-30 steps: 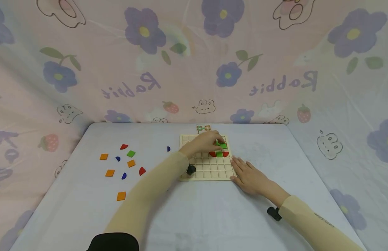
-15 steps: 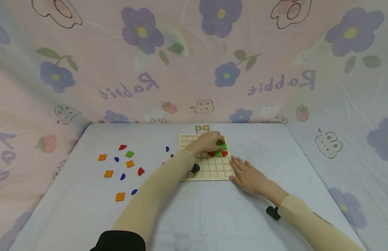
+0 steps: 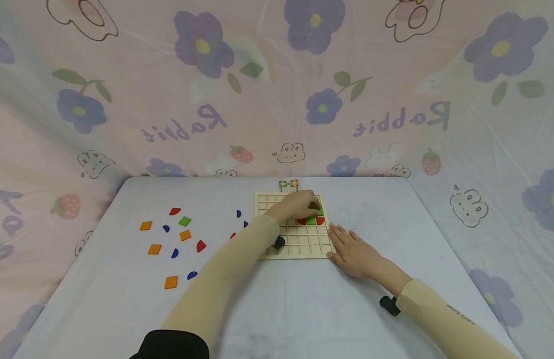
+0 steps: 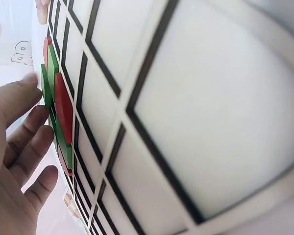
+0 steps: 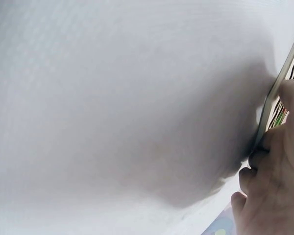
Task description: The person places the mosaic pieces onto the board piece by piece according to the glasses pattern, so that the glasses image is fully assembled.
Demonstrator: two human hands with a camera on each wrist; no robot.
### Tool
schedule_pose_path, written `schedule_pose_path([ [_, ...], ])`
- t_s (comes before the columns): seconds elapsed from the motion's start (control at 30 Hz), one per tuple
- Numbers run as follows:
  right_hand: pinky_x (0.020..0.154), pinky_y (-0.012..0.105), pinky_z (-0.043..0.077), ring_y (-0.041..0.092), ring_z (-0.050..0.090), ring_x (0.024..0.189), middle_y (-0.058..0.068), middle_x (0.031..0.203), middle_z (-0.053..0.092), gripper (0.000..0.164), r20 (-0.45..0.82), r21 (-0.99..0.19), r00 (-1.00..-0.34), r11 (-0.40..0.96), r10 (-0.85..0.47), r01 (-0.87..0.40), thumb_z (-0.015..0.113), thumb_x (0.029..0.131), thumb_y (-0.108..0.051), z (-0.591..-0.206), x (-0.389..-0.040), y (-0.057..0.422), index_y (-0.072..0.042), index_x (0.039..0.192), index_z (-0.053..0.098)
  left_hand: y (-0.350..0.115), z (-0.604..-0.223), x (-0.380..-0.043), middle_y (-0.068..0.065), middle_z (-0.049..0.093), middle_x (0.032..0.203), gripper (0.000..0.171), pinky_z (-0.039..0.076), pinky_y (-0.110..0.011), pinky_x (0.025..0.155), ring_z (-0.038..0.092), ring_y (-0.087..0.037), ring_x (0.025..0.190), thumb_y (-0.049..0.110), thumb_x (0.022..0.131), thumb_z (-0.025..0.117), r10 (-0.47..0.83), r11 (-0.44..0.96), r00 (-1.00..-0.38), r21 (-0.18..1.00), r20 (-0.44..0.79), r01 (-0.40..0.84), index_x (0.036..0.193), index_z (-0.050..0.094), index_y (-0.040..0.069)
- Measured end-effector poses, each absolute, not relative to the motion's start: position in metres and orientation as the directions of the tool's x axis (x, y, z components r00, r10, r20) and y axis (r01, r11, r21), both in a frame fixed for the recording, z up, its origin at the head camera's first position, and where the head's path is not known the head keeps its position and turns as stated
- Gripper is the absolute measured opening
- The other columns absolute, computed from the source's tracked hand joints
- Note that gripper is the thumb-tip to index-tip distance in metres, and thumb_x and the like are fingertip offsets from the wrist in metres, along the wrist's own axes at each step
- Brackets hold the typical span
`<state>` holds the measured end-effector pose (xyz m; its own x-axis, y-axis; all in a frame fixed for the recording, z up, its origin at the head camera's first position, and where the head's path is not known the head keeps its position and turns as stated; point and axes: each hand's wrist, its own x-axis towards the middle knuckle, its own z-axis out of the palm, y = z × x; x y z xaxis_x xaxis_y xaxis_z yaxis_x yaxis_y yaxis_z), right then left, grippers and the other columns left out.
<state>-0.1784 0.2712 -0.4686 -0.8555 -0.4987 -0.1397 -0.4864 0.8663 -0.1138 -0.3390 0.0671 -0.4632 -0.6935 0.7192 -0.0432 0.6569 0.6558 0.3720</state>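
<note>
On the wooden grid board (image 3: 299,242), my left hand (image 3: 289,205) reaches to the upper right part, palm down. Its thumb and fingertips pinch a green tile (image 4: 45,87), seen edge-on in the left wrist view. Just beside it sit another green tile (image 4: 53,66), a red piece (image 4: 63,105) and more green and red pieces in the grid. In the head view a green square (image 3: 311,221) lies between two red pieces below the fingers. My right hand (image 3: 355,254) lies flat, fingers extended, its fingertips and thumb touching the board's right edge.
Left of the board are scattered orange squares (image 3: 154,249), blue half-rounds (image 3: 175,253), red wedges (image 3: 201,246) and a green tile (image 3: 185,221). A small pattern card (image 3: 288,185) lies behind the board. A printed fabric curtain (image 3: 259,99) stands around the white table (image 3: 371,319).
My left forearm has shifted slightly right, uncovering blue and red pieces beside the sleeve. The left fingers stay at the same green spot; the right hand keeps its place on the board's edge.
</note>
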Motion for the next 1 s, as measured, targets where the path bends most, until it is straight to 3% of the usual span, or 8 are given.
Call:
schedule_pose_path([
  [0.63, 0.12, 0.065, 0.026, 0.045, 0.025, 0.154, 0.026, 0.168, 0.024, 0.068, -0.139, -0.117, -0.857, 0.867, -0.497, -0.484, 0.047, 0.111, -0.036, -0.4672, -0.1779, 0.2697, 0.009, 0.158, 0.03, 0.0683, -0.4603, -0.3354, 0.004, 0.068, 0.12, 0.021, 0.052, -0.025, 0.094, 0.064, -0.01, 0.106, 0.022, 0.103, 0.067, 0.743, 0.623, -0.669, 0.381, -0.017, 0.683, 0.121, 0.079, 0.018],
  [1.0, 0.12, 0.065, 0.025, 0.045, 0.025, 0.154, 0.025, 0.168, 0.023, 0.068, -0.143, -0.118, -0.858, 0.869, -0.493, -0.48, 0.048, 0.111, -0.036, -0.4657, -0.1769, 0.2693, 0.009, 0.158, 0.03, 0.0699, -0.4646, -0.337, 0.006, 0.067, 0.111, 0.015, 0.052, -0.022, 0.086, 0.062, -0.007, 0.095, 0.023, 0.102, 0.069, 0.738, 0.623, -0.675, 0.38, 0.007, 0.684, 0.112, 0.08, 0.019],
])
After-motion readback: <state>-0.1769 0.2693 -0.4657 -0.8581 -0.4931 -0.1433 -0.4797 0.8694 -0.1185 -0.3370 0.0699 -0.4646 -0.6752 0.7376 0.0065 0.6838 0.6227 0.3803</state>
